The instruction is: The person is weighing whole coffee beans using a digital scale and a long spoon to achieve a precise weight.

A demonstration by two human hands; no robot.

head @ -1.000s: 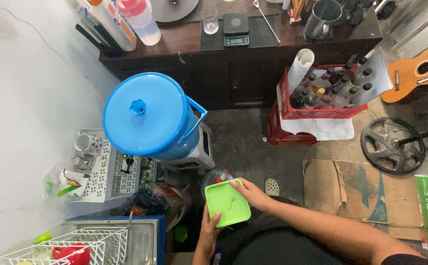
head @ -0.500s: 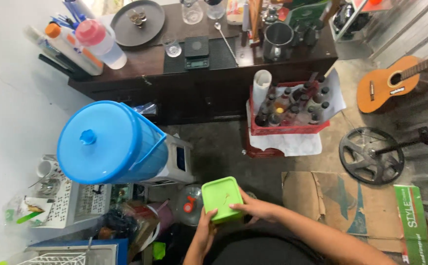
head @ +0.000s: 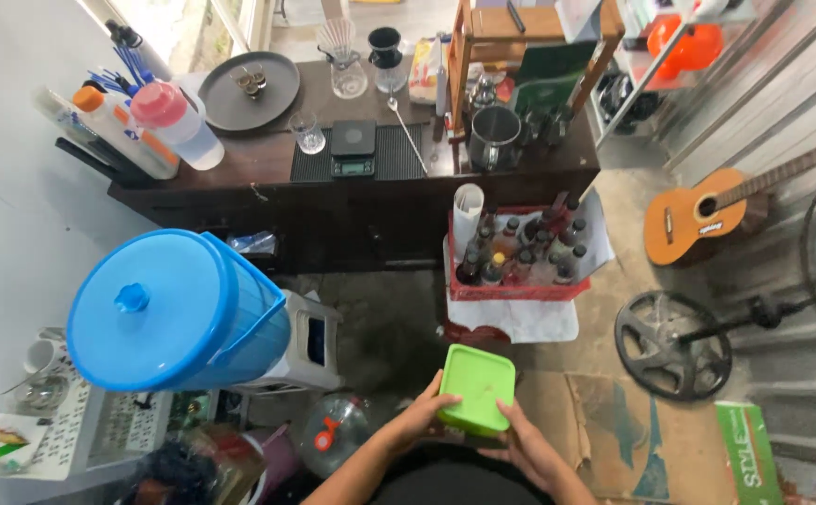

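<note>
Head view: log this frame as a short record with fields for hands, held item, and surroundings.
left hand: grips the left edge of the green box
right hand: supports the box from the near right side
green box: square, lid on, held above the floor
left of hands: blue bucket with lid, on a white stand
ahead: red crate of bottles, dark counter with a scale
right: guitar, flattened cardboard

Lime-green lidded box [head: 478, 388], bright blue bucket [head: 169, 309] (red crate [head: 520, 290] behind)
</note>
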